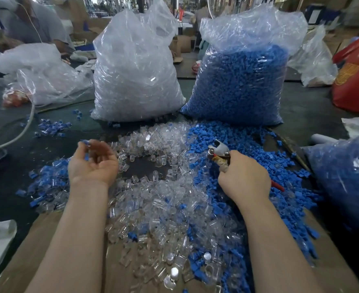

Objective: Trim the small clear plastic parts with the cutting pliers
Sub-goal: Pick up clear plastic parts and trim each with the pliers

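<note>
I see my right hand (245,176) at centre right gripping the pliers (218,152), metal jaws up. My left hand (93,160), centre left, is palm up and blurred, pinching a small blue piece (85,141) at its fingertips. Glossy clear parts (153,187) heap mid-frame beside matte blue parts (248,144). Two crinkled bags stand above: one clear-filled (135,66), one blue-filled (243,72).

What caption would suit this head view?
Right hand grips cutting pliers; left hand lifts a blue piece above clear plastic parts.
</note>
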`<state>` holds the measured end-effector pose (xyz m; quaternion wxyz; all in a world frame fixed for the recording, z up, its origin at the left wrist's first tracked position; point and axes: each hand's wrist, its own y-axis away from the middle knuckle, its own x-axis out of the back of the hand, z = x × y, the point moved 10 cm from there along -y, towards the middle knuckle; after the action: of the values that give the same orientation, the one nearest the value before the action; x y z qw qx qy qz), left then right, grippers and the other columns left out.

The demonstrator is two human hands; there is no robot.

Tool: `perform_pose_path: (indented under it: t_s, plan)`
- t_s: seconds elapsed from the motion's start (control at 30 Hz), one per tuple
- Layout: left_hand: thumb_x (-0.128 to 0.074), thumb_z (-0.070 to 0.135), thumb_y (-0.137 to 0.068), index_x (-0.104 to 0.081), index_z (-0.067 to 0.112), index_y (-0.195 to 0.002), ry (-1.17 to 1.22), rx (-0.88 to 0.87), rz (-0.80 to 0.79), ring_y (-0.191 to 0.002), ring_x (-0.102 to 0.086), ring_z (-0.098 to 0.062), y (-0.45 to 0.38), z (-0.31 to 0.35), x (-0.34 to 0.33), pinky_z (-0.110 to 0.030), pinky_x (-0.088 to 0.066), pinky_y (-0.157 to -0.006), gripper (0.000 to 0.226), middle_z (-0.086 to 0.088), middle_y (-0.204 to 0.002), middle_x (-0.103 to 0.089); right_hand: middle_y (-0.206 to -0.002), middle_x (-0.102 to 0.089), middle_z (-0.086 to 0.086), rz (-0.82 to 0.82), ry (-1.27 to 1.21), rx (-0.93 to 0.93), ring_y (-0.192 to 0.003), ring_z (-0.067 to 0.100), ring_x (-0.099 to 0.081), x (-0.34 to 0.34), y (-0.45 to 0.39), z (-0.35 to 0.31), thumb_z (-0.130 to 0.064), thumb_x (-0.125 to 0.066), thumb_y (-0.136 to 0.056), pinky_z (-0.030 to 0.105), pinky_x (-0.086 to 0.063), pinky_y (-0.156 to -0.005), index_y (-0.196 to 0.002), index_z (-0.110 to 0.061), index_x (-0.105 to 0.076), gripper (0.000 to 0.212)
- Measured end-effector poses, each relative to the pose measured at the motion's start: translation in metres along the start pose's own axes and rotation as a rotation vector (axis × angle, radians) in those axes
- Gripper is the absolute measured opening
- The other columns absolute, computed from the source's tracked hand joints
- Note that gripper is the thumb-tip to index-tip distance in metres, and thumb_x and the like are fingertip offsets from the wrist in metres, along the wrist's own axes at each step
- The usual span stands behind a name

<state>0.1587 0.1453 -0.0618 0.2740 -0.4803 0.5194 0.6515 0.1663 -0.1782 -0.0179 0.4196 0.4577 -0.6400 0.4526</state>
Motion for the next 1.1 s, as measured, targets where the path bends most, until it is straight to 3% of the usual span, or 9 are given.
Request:
perform_pose_path:
  t_s: [0.17,0.3,0.4,0.57,0.67,0.73,0.87,1.1]
  plan:
    - [-0.055,0.025,-0.1,-0.057,0.006,-0.067,0.11,-0.097,0.008,-0.041,-0.059,-0.012,-0.003,0.029,0.001,-0.019,-0.054,-0.049,0.039,-0.002,-0.051,-0.059,-0.075,-0.045,-0.001,-0.034,0.022,-0.098,-0.067,0.024,-0.046,-0.006,-0.002,0.015,-0.028,-0.058,-0.088,0.032,-0.033,-0.059,-0.094,-0.019,-0.047,0.015]
    - [-0.051,0.035,-0.101,-0.061,0.003,-0.079,0.001,-0.087,-0.019,-0.046,-0.062,-0.013,-0.001,0.024,-0.001,-0.018,-0.053,-0.05,0.04,-0.004,-0.06,-0.063,-0.075,-0.041,-0.001,-0.009,0.054,-0.162,-0.068,0.025,-0.045,-0.005,-0.002,0.022,-0.027,-0.062,-0.088,0.033,-0.036,-0.062,-0.09,-0.02,-0.041,0.022]
    - [-0.057,0.037,-0.097,-0.067,0.011,-0.087,-0.493,-0.047,-0.091,-0.055,-0.062,-0.006,0.004,0.005,-0.01,-0.016,-0.054,-0.059,0.029,0.004,-0.071,-0.067,-0.081,-0.043,0.001,-0.039,0.058,-0.168,-0.07,0.024,-0.045,-0.009,-0.001,0.024,-0.028,-0.063,-0.086,0.033,-0.036,-0.063,-0.089,-0.019,-0.042,0.023]
    - [-0.07,0.022,-0.088,-0.071,0.018,-0.095,-1.697,-0.192,-0.328,-0.068,-0.063,-0.006,0.023,-0.043,-0.03,-0.018,-0.05,-0.06,0.008,0.01,-0.074,-0.071,-0.082,-0.045,0.001,-0.081,0.069,-0.172,-0.07,0.025,-0.045,-0.013,-0.002,0.026,-0.029,-0.062,-0.085,0.033,-0.035,-0.062,-0.089,-0.019,-0.044,0.021]
    - [-0.073,0.019,-0.086,-0.072,0.023,-0.094,-2.122,-0.199,-0.488,-0.066,-0.065,0.001,0.034,-0.078,-0.022,-0.006,-0.045,-0.051,0.009,0.011,-0.079,-0.071,-0.076,-0.041,-0.001,-0.083,0.06,-0.173,-0.067,0.024,-0.044,-0.013,-0.003,0.027,-0.027,-0.062,-0.084,0.032,-0.034,-0.061,-0.088,-0.02,-0.045,0.019]
    - [-0.073,0.021,-0.087,-0.07,0.025,-0.1,-2.339,-0.248,-0.513,-0.072,-0.063,0.001,0.035,-0.091,-0.017,-0.006,-0.043,-0.052,0.014,0.015,-0.089,-0.068,-0.078,-0.044,0.0,-0.071,0.037,-0.159,-0.066,0.023,-0.043,-0.013,-0.003,0.026,-0.026,-0.061,-0.083,0.032,-0.034,-0.06,-0.088,-0.02,-0.047,0.016]
    - [-0.074,0.021,-0.086,-0.07,0.034,-0.108,-2.536,-0.319,-0.527,-0.085,-0.06,-0.002,0.036,-0.102,-0.014,-0.02,-0.045,-0.074,0.025,0.015,-0.095,-0.063,-0.083,-0.049,0.001,-0.058,0.013,-0.113,-0.066,0.024,-0.044,-0.013,-0.004,0.022,-0.026,-0.061,-0.083,0.031,-0.033,-0.057,-0.09,-0.021,-0.051,0.013]
    - [-0.077,0.024,-0.083,-0.066,0.034,-0.082,-2.526,-0.385,-0.549,-0.08,-0.059,0.0,0.035,-0.1,-0.017,-0.024,-0.049,-0.074,0.015,0.016,-0.086,-0.064,-0.076,-0.045,-0.001,-0.023,-0.013,-0.084,-0.062,0.022,-0.041,-0.01,-0.004,0.019,-0.027,-0.058,-0.085,0.031,-0.03,-0.054,-0.089,-0.02,-0.051,0.011]
